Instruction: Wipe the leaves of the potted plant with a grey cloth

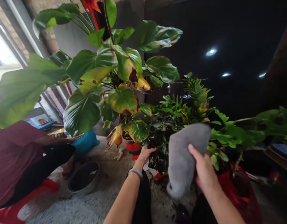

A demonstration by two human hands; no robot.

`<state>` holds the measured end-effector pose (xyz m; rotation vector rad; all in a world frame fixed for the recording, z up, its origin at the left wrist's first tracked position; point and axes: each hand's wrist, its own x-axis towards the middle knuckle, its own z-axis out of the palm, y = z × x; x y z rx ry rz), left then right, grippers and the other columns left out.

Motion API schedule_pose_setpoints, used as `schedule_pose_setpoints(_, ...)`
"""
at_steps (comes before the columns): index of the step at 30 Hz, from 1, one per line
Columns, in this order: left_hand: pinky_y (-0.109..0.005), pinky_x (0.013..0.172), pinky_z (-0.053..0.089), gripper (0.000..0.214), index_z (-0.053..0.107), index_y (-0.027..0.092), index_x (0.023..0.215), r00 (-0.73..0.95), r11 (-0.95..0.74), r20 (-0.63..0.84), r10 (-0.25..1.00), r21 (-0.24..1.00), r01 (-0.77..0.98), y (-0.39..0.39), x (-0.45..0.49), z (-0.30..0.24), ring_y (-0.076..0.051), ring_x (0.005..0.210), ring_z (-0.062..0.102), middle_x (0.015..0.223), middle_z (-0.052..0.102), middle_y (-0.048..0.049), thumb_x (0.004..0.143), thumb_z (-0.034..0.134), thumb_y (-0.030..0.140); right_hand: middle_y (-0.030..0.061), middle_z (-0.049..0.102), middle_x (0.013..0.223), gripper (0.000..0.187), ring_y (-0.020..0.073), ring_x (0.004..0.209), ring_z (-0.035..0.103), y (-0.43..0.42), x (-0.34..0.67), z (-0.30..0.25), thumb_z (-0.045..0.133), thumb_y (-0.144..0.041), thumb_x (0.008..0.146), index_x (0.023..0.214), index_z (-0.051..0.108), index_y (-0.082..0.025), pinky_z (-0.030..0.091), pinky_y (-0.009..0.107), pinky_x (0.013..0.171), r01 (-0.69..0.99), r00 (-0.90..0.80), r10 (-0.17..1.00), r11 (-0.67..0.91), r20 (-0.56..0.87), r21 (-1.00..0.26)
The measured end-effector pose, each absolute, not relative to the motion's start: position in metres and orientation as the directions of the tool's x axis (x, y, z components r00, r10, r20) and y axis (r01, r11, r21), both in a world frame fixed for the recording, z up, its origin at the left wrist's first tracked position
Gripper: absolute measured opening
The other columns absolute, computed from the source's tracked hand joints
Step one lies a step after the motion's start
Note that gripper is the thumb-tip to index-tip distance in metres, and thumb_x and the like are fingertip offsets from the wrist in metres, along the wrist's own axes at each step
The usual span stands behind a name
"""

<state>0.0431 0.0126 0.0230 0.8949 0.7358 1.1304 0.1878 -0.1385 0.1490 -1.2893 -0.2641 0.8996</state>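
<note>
My right hand (pixel 205 169) grips a grey cloth (pixel 187 155), its thumb lying across the front; the cloth is blurred and hangs in front of the plants. My left hand (pixel 146 154), with a pale bangle on the wrist, reaches to the edge of a dark-leaved bushy plant (pixel 160 133). Its fingers look closed at the foliage, but what they hold is hidden. Left of that hand, a red pot (pixel 131 146) bears a tall plant with broad green leaves (pixel 83 110), some yellowed and browned.
At the left, a person in a maroon shirt (pixel 14 155) sits on a red stool (pixel 42 186), holding a teal object (pixel 84 143). A grey basin (pixel 84 179) stands on the floor nearby. To the right are a red bag (pixel 241 193) around a plant and a shiny black wall (pixel 227 37) behind.
</note>
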Motion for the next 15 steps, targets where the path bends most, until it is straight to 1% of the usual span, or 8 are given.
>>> schedule_pose_setpoints(2,-0.038,0.081,0.050,0.043,0.070,0.014,0.081,0.269,0.168,-0.049,0.962,0.883,-0.438,0.012,0.044,0.024,-0.024,0.079,0.065,0.083,0.073,-0.0075,0.039,0.080,0.014,0.0079,0.073,0.105,0.045,0.0250,0.108,0.062,-0.108,0.208,0.163,0.071,-0.034,0.059,0.100,0.065,-0.015,0.051,0.030,0.086,-0.413,0.743,0.613,0.103,-0.270,-0.905)
schedule_pose_setpoints(4,-0.038,0.081,0.050,0.043,0.070,0.013,0.080,0.265,0.173,-0.059,0.962,0.886,-0.430,0.011,0.044,0.024,-0.024,0.079,0.065,0.084,0.073,-0.0085,0.038,0.080,0.014,0.0090,0.074,0.101,0.039,0.0255,0.105,0.064,-0.091,0.209,0.161,0.067,-0.031,0.062,0.098,0.065,-0.015,0.053,0.032,0.084,-0.473,0.700,0.635,0.070,-0.327,-0.878)
schedule_pose_setpoints(8,-0.038,0.083,0.050,0.056,0.071,0.014,0.094,0.288,0.173,-0.056,0.956,0.900,-0.401,0.013,0.042,0.024,-0.026,0.084,0.066,0.089,0.073,-0.0095,0.039,0.082,0.015,0.0143,0.073,0.068,0.023,0.0347,0.082,0.070,-0.124,0.163,0.118,0.068,-0.029,0.059,0.074,0.068,-0.011,0.057,0.043,0.069,-0.589,0.413,0.751,-0.211,-0.515,-0.780)
schedule_pose_setpoints(9,-0.038,0.083,0.050,0.057,0.071,0.014,0.095,0.301,0.173,-0.049,0.952,0.901,-0.399,0.014,0.041,0.023,-0.026,0.087,0.066,0.090,0.073,-0.0099,0.040,0.082,0.015,0.0121,0.073,0.066,0.025,0.0338,0.080,0.070,-0.140,0.151,0.108,0.070,-0.034,0.059,0.073,0.068,-0.013,0.057,0.042,0.068,-0.582,0.293,0.771,-0.326,-0.566,-0.745)
schedule_pose_setpoints(11,-0.039,0.085,0.049,0.058,0.070,0.014,0.097,0.322,0.188,-0.056,0.945,0.899,-0.396,0.015,0.040,0.022,-0.027,0.090,0.065,0.090,0.073,-0.0102,0.041,0.082,0.016,0.0092,0.074,0.070,0.037,0.0326,0.080,0.070,-0.165,0.140,0.100,0.073,-0.043,0.057,0.081,0.069,-0.014,0.056,0.040,0.068,-0.519,0.226,0.796,-0.390,-0.562,-0.761)
schedule_pose_setpoints(12,-0.039,0.085,0.049,0.059,0.069,0.014,0.098,0.324,0.202,-0.070,0.943,0.897,-0.393,0.016,0.039,0.021,-0.027,0.090,0.065,0.089,0.073,-0.0100,0.040,0.083,0.016,0.0091,0.075,0.072,0.042,0.0326,0.081,0.070,-0.170,0.143,0.102,0.074,-0.045,0.055,0.083,0.069,-0.014,0.056,0.040,0.068,-0.500,0.245,0.801,-0.378,-0.546,-0.779)
schedule_pose_setpoints(13,-0.039,0.085,0.049,0.060,0.069,0.014,0.098,0.322,0.213,-0.084,0.943,0.896,-0.390,0.016,0.039,0.021,-0.027,0.089,0.066,0.088,0.073,-0.0096,0.040,0.083,0.016,0.0093,0.075,0.075,0.046,0.0324,0.082,0.070,-0.169,0.151,0.109,0.075,-0.046,0.053,0.085,0.069,-0.014,0.055,0.040,0.070,-0.479,0.318,0.803,-0.323,-0.504,-0.816)
schedule_pose_setpoints(15,-0.039,0.085,0.049,0.062,0.068,0.015,0.099,0.315,0.219,-0.092,0.944,0.892,-0.395,0.017,0.038,0.020,-0.027,0.089,0.066,0.089,0.073,-0.0093,0.039,0.083,0.015,0.0099,0.076,0.081,0.046,0.0307,0.086,0.069,-0.150,0.178,0.129,0.076,-0.043,0.051,0.085,0.068,-0.013,0.054,0.037,0.075,-0.424,0.547,0.751,-0.134,-0.370,-0.896)
